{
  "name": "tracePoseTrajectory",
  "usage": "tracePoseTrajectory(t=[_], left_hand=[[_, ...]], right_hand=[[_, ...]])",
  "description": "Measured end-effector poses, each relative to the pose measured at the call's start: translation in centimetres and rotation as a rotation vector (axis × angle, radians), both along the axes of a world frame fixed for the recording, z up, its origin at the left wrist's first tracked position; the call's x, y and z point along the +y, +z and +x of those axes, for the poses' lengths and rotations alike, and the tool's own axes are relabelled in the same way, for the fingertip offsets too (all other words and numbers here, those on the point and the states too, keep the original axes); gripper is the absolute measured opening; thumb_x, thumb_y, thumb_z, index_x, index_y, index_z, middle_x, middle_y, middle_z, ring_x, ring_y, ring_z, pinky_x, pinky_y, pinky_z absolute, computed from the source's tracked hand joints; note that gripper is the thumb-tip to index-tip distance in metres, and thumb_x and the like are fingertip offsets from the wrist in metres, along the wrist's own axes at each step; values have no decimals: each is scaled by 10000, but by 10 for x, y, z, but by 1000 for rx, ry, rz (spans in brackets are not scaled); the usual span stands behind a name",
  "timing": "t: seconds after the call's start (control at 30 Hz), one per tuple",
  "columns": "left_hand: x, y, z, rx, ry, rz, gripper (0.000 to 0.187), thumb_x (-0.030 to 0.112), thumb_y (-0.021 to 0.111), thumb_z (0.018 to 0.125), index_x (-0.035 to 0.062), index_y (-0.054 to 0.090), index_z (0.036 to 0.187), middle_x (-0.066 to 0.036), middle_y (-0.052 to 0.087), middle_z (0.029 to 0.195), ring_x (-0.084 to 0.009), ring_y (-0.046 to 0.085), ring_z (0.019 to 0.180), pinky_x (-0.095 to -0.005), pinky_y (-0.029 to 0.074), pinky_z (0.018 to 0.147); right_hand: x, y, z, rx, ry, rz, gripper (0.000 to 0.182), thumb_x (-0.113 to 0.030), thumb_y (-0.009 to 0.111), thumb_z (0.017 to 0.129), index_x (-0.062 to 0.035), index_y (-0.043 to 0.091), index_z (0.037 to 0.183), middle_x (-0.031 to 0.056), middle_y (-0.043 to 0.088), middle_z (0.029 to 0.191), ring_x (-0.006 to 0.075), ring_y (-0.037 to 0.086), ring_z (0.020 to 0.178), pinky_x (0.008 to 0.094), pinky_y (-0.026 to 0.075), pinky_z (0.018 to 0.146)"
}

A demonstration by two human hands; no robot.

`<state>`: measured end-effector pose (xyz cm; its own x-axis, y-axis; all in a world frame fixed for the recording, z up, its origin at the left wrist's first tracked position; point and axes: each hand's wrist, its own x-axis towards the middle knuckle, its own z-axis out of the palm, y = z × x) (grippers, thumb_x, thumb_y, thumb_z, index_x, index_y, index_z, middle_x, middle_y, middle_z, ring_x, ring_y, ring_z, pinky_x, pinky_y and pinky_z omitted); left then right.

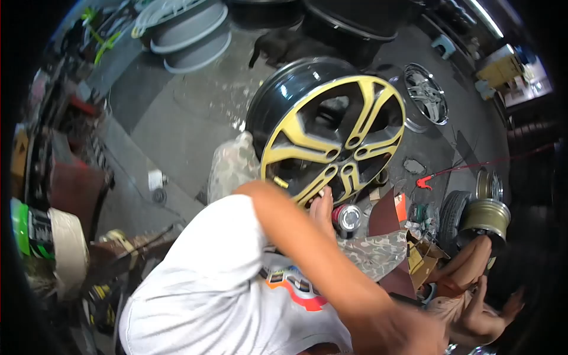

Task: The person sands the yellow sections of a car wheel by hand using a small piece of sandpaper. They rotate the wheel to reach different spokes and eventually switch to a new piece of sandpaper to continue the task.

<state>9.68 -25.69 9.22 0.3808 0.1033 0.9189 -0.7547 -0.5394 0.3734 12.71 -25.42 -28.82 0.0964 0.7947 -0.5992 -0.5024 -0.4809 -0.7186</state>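
A wheel rim (307, 142) with a glossy black barrel and yellow-faced spokes stands tilted in front of my camouflage-clad knees. My right hand (322, 212) is at the rim's lower edge, fingers drawn together around a small pale tip; what it holds is too small to name. My left forearm crosses over my chest, hiding the right forearm. At the lower right, close to the camera, my left hand (408, 332) is smeared by motion, its fingers unreadable. A can (348, 219) with a red side and silvery top stands just right of my right hand.
Grey rims (192, 35) are stacked at the back left. A silver rim (425, 94) lies behind on the right. A red-orange hook-like tool (423, 181) and a cardboard box (421, 260) are nearby. Another person (467, 302) sits lower right beside a gold rim (486, 218).
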Motion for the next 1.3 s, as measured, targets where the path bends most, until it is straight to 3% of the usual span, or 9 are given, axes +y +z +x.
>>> tracePoseTrajectory(t=[0.13, 0.37, 0.5, 0.57, 0.77, 1.03, 1.1, 1.23, 1.3], left_hand=[[-67, 15, 89, -49, 37, -99, 343, 337, 822, 703, 64, 683, 858, -104, 622, 882, -325, 611, 967, -465, 478, 855], [-55, 8, 64, -74, -22, -195, 298, 298, 809, 707, 64, 656, 809, -94, 616, 846, -312, 611, 932, -442, 489, 833], [-102, 26, 115, -77, -27, -144, 276, 276, 802, 709, 64, 640, 782, -89, 613, 825, -304, 610, 912, -429, 496, 821], [-30, 9, 29, -83, -54, -60, 267, 265, 799, 710, 64, 632, 768, -86, 612, 815, -300, 610, 902, -422, 499, 815], [-73, 10, 82, -48, -67, 284, 245, 231, 788, 713, 65, 609, 727, -78, 607, 784, -289, 610, 872, -402, 509, 797], [-98, 14, 82, -20, -190, 143, 235, 187, 774, 718, 65, 578, 672, -67, 601, 743, -274, 609, 832, -375, 521, 773], [-112, 14, 76, -15, -244, 123, 236, 176, 770, 719, 65, 570, 658, -64, 600, 733, -270, 609, 822, -369, 525, 767], [-49, 21, 2, -12, -317, 63, 244, 154, 763, 721, 65, 555, 631, -59, 597, 712, -262, 609, 802, -355, 531, 755], [-13, -8, -21, 235, -80, 121, 361, 350, 822, 711, 59, 696, 884, -112, 614, 891, -336, 614, 974, -445, 485, 867]], right_hand=[[-2, -4, 2, -7, 63, -65, 233, -269, 445, 1050, -99, 603, 1077, 23, 637, 998, 136, 584, 839, 293, 445, 695], [1, -6, 2, 42, 46, -101, 232, -281, 452, 1065, -106, 602, 1098, 18, 638, 1002, 139, 595, 853, 294, 453, 700], [2, -8, 2, 77, 69, -16, 232, -288, 456, 1073, -110, 601, 1110, 15, 639, 1004, 141, 602, 861, 295, 457, 702], [4, -12, 3, 86, 63, 88, 232, -292, 458, 1078, -112, 601, 1116, 14, 639, 1006, 141, 605, 865, 295, 459, 704], [14, -54, 6, 203, 50, 135, 226, -314, 534, 1057, -107, 580, 1135, 29, 630, 1013, 152, 598, 883, 295, 449, 719], [9, -37, 1, -242, 111, 364, 207, -303, 532, 1055, -104, 581, 1089, 23, 628, 987, 139, 592, 863, 292, 441, 709], [12, -8, -3, 105, -1, 119, 205, -292, 523, 1058, -95, 579, 1055, 16, 627, 967, 124, 589, 849, 293, 436, 694], [9, 0, -1, -245, 18, 124, 227, -253, 606, 1022, -42, 644, 945, 43, 639, 879, 138, 597, 751, 298, 506, 624], [3, 21, 13, -378, 21, 110, 260, -267, 654, 1004, -13, 679, 955, 76, 678, 926, 140, 624, 795, 310, 564, 643]])
